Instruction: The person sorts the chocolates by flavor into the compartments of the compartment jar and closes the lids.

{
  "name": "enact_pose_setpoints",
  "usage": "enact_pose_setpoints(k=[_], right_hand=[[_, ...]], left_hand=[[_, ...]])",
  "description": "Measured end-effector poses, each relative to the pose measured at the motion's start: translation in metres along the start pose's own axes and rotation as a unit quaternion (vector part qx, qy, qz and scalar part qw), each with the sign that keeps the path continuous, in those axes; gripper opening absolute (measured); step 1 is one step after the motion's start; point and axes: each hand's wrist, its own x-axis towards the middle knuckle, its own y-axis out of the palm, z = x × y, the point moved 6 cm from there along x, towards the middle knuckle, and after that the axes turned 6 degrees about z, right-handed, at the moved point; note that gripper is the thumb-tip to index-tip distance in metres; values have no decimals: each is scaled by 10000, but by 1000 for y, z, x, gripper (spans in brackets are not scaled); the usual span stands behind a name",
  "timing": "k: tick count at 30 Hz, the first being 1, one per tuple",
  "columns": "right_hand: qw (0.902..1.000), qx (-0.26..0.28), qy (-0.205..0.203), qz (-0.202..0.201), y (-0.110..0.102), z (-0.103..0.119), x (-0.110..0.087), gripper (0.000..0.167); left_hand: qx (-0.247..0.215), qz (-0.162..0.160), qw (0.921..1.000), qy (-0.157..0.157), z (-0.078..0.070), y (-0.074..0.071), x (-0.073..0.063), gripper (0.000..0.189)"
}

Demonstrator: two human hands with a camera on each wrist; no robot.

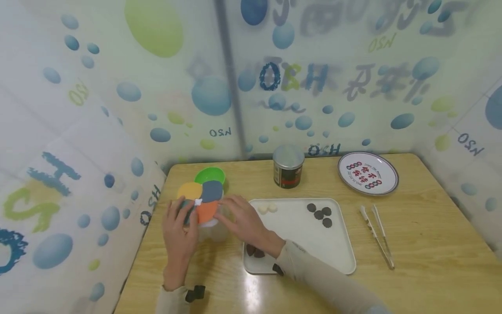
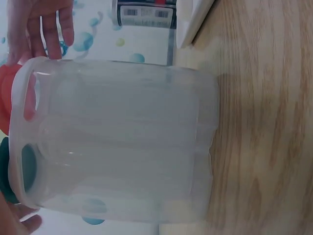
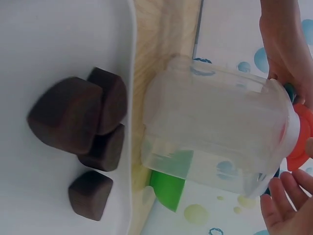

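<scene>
A translucent plastic canister [image 2: 127, 142] stands on the table at the left, its lid [image 1: 198, 201] divided into yellow, blue, orange and dark green flaps. With fingers and thumb spread about the green part, my left hand [image 1: 180, 231] grips the lid's near left edge. My right hand [image 1: 245, 220] touches the orange side and rim, its fingers fairly straight in the left wrist view. Just behind the canister is a green bowl [image 1: 210, 174], partly hidden by it. Under my right forearm, dark brown wedge-shaped blocks [image 3: 66, 115] lie on a white tray [image 1: 298, 244].
The tray also bears several dark round pieces [image 1: 319, 213] and two pale pieces [image 1: 267, 208]. A metal tin [image 1: 288, 168] stands behind the tray. Farther right are a white plate [image 1: 368, 173] with red lettering and metal tongs [image 1: 378, 237]. A patterned curtain wall [image 1: 188, 148] borders the table.
</scene>
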Motion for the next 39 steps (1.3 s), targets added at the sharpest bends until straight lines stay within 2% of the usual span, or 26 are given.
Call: enact_pose_setpoints(k=[5, 7, 10, 12, 18, 24, 27, 31, 35, 39], right_hand=[[9999, -76, -94, -49, -1, 2, 13, 29], [10000, -6, -42, -7, -2, 3, 17, 27], [9999, 110, 35, -4, -3, 3, 21, 25], [9997, 206, 121, 12, -5, 3, 23, 25], [9983, 367, 435, 129, -8, 0, 24, 26], [9952, 536, 679, 448, -14, -3, 13, 27], [9933, 595, 867, 479, -20, -10, 5, 24], [9902, 619, 1173, 436, -33, -23, -9, 22], [9863, 455, 1520, 441, -49, -38, -30, 21], [9770, 256, 2055, 510, -65, -59, -61, 22]], left_hand=[[-215, -280, 9967, 728, -4, -9, 2, 33], [-344, -260, 9944, 965, -5, -10, 2, 37], [-468, -137, 9919, 1172, -7, -8, 3, 36], [-476, -83, 9919, 1177, -7, -7, 4, 31], [-582, -86, 9937, 955, -6, -5, 8, 19], [-700, -126, 9972, 235, 2, -5, 5, 21], [-700, -45, 9975, -94, 5, -4, 5, 17], [-738, 6, 9965, -385, 8, -1, 7, 17], [-842, -124, 9952, -476, 10, 1, 8, 17], [-934, -426, 9940, -367, 11, -1, 8, 17]])
